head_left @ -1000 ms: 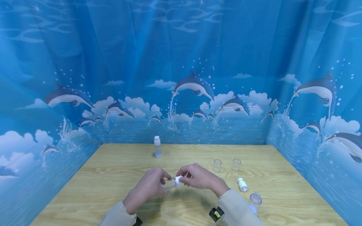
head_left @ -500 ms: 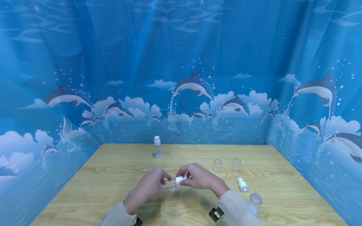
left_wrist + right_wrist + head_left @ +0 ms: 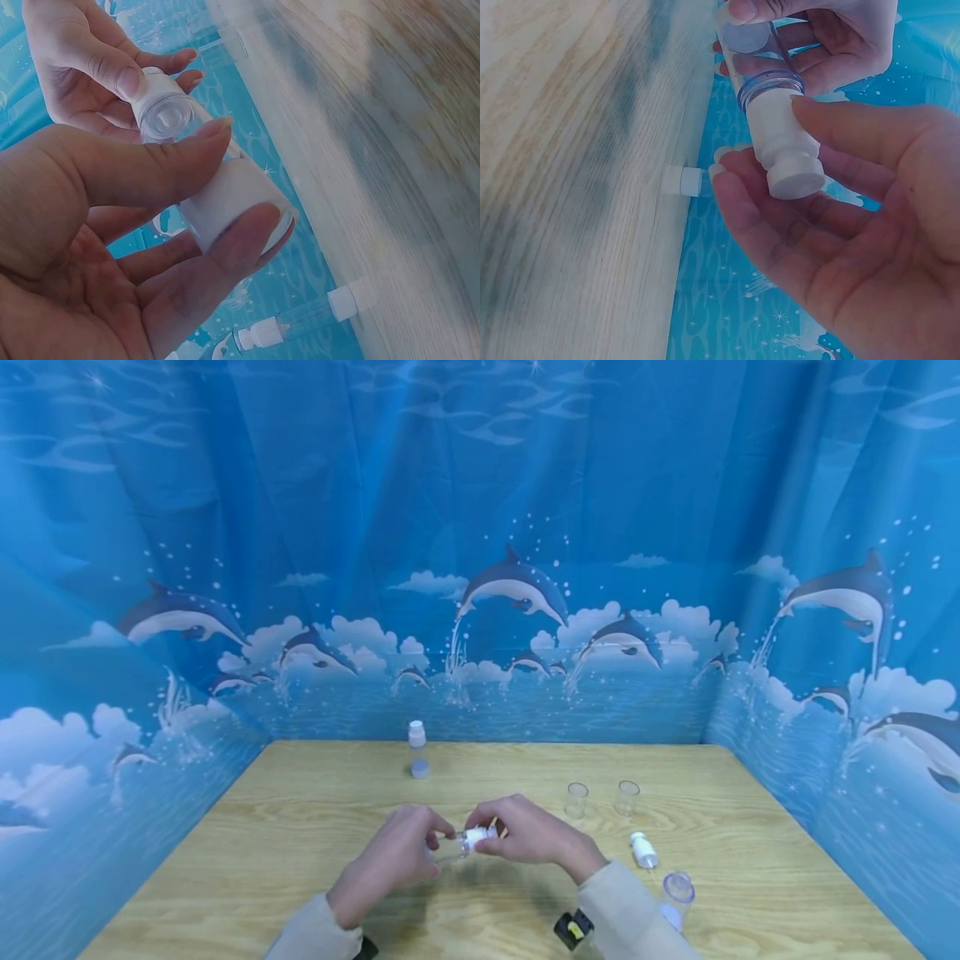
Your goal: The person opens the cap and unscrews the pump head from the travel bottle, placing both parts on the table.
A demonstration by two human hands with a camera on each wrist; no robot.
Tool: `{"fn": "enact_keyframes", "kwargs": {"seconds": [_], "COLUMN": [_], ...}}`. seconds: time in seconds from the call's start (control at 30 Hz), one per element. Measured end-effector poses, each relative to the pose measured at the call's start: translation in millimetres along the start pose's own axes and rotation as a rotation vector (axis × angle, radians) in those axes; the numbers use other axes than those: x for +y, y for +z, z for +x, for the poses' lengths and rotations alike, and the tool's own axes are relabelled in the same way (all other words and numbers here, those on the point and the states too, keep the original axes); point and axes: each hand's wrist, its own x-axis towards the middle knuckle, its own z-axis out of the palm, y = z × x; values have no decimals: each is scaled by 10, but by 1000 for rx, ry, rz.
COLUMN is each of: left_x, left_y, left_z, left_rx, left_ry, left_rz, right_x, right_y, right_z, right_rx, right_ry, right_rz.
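Observation:
My left hand [image 3: 401,847] grips a clear cylindrical bottle [image 3: 759,56] between thumb and fingers. A white piston disc [image 3: 234,196] shows inside the bottle's far end. The bottle lies nearly sideways above the table, its rimmed mouth towards the right. At that mouth, my right hand [image 3: 532,831] holds a white pump top [image 3: 780,131]. The thumb presses on the pump top's side, with the fingers curved around and below it. In the right wrist view the pump top lines up with the bottle and meets its rim. How deep it sits inside is hard to tell.
A capped pump bottle [image 3: 417,750] stands at the table's back. Two clear caps [image 3: 576,802] stand right of centre. Another white pump top [image 3: 643,850] and a clear bottle [image 3: 677,890] are near my right forearm. A dolphin-printed curtain [image 3: 480,610] surrounds the wooden table [image 3: 315,793].
My right hand's fingers have shifted slightly on the pump top, and more of its white side shows than a second ago. The left hand and the bottle stay in place.

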Motion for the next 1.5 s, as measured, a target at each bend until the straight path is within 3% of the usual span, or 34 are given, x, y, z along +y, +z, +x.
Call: {"fn": "enact_keyframes", "kwargs": {"seconds": [0.47,0.73,1.5], "left_x": [7,9,15], "left_y": [-8,-21,-25], "left_z": [-11,-12,-18], "left_rx": [5,2,4], "left_ry": [-1,-3,7], "left_rz": [-5,-17,-23], "right_x": [-2,6,-23], "right_y": [-3,-17,-13], "right_z": [-11,-27,-20], "right_rx": [4,3,8], "right_ry": [-1,35,22], "right_rz": [3,74,49]}}
